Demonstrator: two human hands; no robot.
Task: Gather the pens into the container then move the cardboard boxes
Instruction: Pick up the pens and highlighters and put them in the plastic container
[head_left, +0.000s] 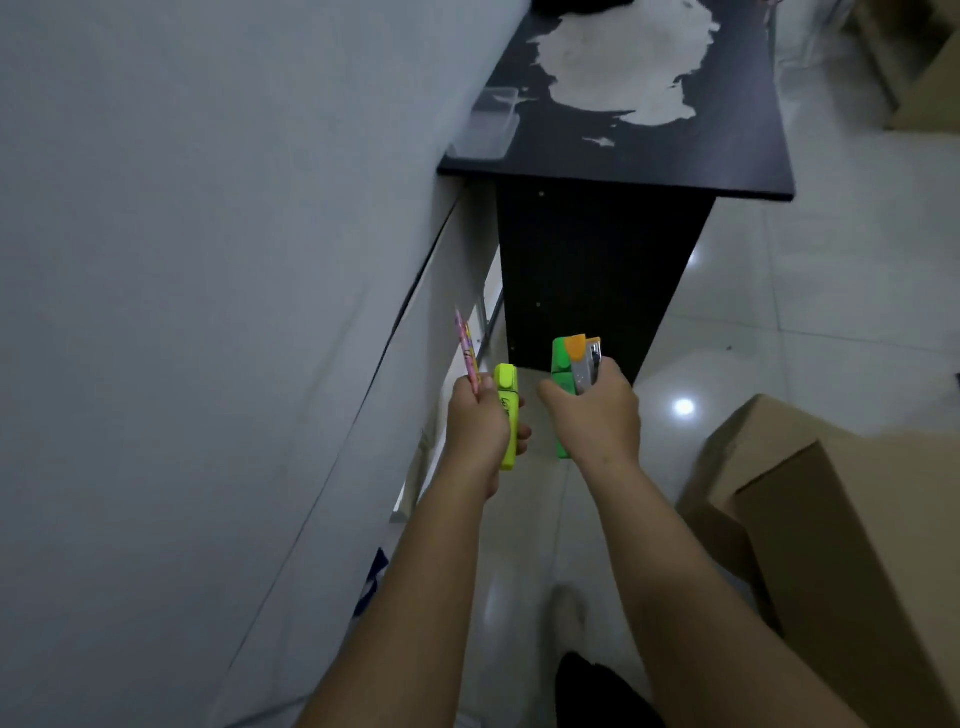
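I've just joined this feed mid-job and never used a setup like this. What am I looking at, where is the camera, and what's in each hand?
There is no machine here: one wide-angle camera worn on a person's head looks down at their two bare arms. The left hand grips a yellow highlighter pen and a thin pink patterned pen. The right hand holds a green highlighter pen with an orange-capped one and a grey one, bunched together. Ahead stands a black table with worn white patches; a clear plastic container sits on its left edge by the wall. Brown cardboard boxes stand on the tiled floor at right.
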